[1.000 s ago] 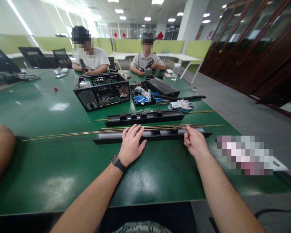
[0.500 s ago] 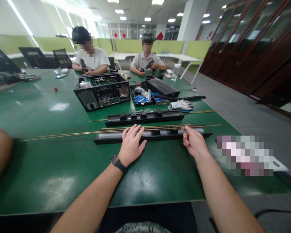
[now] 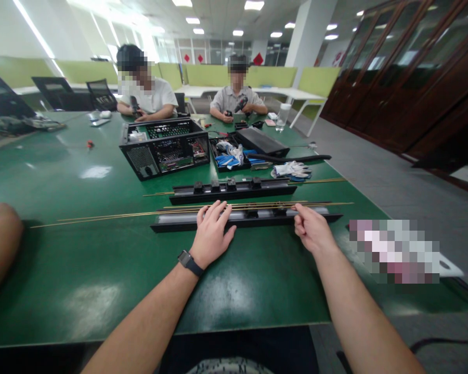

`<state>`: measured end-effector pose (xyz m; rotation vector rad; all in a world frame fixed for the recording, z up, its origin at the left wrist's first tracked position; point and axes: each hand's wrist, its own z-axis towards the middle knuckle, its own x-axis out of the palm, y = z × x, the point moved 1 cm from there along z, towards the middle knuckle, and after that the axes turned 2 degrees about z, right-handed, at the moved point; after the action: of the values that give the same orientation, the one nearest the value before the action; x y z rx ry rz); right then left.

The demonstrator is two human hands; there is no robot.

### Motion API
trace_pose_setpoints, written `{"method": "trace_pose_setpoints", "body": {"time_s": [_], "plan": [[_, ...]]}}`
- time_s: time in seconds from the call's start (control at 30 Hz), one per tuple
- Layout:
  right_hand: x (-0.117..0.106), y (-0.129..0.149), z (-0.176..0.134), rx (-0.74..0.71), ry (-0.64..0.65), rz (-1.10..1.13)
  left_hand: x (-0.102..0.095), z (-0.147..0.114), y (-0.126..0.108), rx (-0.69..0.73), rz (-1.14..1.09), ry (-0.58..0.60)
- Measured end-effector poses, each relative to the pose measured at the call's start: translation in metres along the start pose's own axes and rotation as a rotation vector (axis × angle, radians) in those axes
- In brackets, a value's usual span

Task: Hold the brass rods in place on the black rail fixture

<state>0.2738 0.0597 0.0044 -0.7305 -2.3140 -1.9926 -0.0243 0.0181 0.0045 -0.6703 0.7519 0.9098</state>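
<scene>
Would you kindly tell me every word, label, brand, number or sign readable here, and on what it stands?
No text is readable.
Red diamond-shaped sign in the background: too small and blurred.
Pink-and-white flat item at right: pixelated.
Black rectangular wristwatch: nothing legible.
Black-and-white patterned cloth at bottom: marks unclear.

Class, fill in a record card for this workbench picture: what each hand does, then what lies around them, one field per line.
Left hand: the left hand, open, fingers laid across gold-coloured rods
Right hand: the right hand, finger and thumb pinched at the rods
Under the rods: near black channel
Beyond it: far black channel with small dark blocks
Further back: computer case, left of the gloves
Across the table: two people; the right one holds a drill-like tool
Table colour: green
</scene>
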Motion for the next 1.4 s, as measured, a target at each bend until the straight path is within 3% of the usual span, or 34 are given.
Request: {"method": "trace_pose_setpoints", "body": {"time_s": [0.33,0.6,0.9,1.2,1.4], "plan": [[0.0013,0.0014,-0.0002,-0.034,-0.049,0.006,-0.0009,0.0005,-0.0005,-0.002,-0.009,0.003],[0.0015,-0.0008,-0.0013,-0.008,0.039,-0.024,-0.0018,0.0006,-0.0008,0.002,-0.003,0.006],[0.0005,0.0020,0.0006,-0.036,-0.066,0.018,-0.0011,0.0005,-0.0002,-0.005,-0.013,0.006],[0.0011,0.0003,-0.0018,-0.006,0.028,-0.017,-0.0006,0.0005,-0.0003,-0.001,-0.014,0.003],[0.0023,0.0021,-0.0006,-0.016,-0.036,0.003,-0.0006,0.0006,-0.0004,0.002,-0.010,0.003]]}}
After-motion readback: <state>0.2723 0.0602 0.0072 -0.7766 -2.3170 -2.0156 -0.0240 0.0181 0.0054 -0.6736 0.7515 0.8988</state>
